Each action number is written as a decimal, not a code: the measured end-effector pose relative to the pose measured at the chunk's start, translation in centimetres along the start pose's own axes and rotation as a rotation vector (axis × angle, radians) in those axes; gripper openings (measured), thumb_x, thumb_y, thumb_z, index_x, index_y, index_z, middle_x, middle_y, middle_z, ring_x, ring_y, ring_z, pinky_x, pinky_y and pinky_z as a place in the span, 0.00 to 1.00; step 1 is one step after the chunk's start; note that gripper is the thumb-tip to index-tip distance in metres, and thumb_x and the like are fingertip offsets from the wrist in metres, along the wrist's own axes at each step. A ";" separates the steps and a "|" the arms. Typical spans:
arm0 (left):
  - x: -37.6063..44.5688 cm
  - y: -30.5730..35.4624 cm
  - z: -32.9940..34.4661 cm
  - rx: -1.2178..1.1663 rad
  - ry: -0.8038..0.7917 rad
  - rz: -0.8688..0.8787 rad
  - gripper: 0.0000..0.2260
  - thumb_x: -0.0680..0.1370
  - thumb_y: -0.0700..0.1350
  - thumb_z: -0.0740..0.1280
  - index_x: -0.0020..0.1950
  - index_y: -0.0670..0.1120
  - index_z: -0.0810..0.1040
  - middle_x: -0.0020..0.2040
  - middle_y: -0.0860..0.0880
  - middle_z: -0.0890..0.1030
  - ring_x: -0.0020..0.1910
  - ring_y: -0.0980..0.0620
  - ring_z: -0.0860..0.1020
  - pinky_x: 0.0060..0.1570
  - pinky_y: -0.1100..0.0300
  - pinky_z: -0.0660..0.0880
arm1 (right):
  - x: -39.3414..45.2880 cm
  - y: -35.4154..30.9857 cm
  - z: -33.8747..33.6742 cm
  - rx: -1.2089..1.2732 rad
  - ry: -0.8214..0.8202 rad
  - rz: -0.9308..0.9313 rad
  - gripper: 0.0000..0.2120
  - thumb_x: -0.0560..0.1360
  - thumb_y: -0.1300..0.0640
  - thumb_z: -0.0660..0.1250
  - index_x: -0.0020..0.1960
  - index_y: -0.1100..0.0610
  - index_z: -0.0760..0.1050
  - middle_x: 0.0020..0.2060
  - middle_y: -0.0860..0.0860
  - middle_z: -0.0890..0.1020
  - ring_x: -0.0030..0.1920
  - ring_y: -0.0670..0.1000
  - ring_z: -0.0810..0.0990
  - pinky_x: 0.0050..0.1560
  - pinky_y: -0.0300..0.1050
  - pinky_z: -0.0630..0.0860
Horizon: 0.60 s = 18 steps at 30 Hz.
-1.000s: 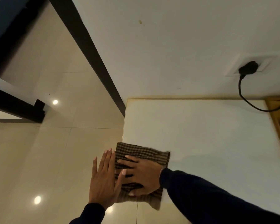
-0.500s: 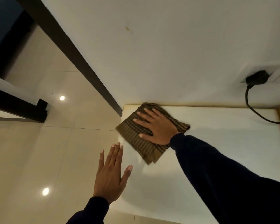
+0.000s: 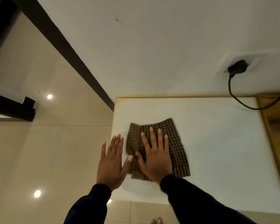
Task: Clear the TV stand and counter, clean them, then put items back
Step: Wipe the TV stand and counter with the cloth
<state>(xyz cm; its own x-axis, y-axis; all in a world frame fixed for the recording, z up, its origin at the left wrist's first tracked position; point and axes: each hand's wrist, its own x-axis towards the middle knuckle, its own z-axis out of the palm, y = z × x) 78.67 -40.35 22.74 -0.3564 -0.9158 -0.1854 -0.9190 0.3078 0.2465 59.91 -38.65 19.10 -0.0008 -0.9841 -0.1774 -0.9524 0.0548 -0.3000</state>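
While one checked cloth (image 3: pixel 158 147) lies on the white counter (image 3: pixel 217 143), right hand (image 3: pixel 155 159) presses it, fingers spread; left hand (image 3: pixel 111 162) flat beside.

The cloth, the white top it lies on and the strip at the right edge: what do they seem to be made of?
Cloth: woven fabric, brown and dark checks, soft, folded.
White top: smooth matte, likely laminate or painted board; cannot tell which.
Right-hand strip: wood or wood-look veneer, with visible grain.

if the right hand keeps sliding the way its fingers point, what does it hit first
Probably nothing on the counter: the right hand, flat on the checked cloth, points toward the back over bare white counter, so the wall comes first. The black cord lies off to its right.
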 end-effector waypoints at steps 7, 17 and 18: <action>-1.7 0.5 -0.5 0.009 -0.003 0.026 0.33 0.83 0.62 0.37 0.82 0.44 0.51 0.83 0.49 0.50 0.81 0.53 0.46 0.79 0.42 0.48 | -8.0 -7.1 4.1 -0.024 -0.167 -0.490 0.36 0.82 0.34 0.50 0.83 0.53 0.50 0.81 0.57 0.57 0.82 0.62 0.47 0.80 0.64 0.45; -2.6 1.0 -0.3 0.007 0.016 0.021 0.32 0.84 0.61 0.39 0.82 0.43 0.52 0.82 0.47 0.52 0.82 0.51 0.48 0.78 0.42 0.49 | -3.9 1.2 1.5 -0.400 -0.196 -1.237 0.30 0.83 0.37 0.50 0.82 0.45 0.53 0.82 0.48 0.57 0.82 0.58 0.46 0.80 0.60 0.45; -2.5 1.4 -0.3 0.006 0.017 0.031 0.32 0.84 0.61 0.39 0.82 0.43 0.52 0.83 0.47 0.52 0.82 0.51 0.48 0.78 0.42 0.49 | -3.0 1.6 1.0 -0.363 -0.207 -1.242 0.29 0.83 0.38 0.52 0.82 0.45 0.55 0.81 0.48 0.59 0.82 0.57 0.47 0.81 0.60 0.45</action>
<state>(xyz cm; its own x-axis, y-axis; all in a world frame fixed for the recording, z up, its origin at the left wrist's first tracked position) 78.35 -37.73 23.85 -0.3819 -0.9099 -0.1618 -0.9086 0.3376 0.2458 58.72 -35.46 18.18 0.9472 -0.2989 -0.1163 -0.3109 -0.9447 -0.1041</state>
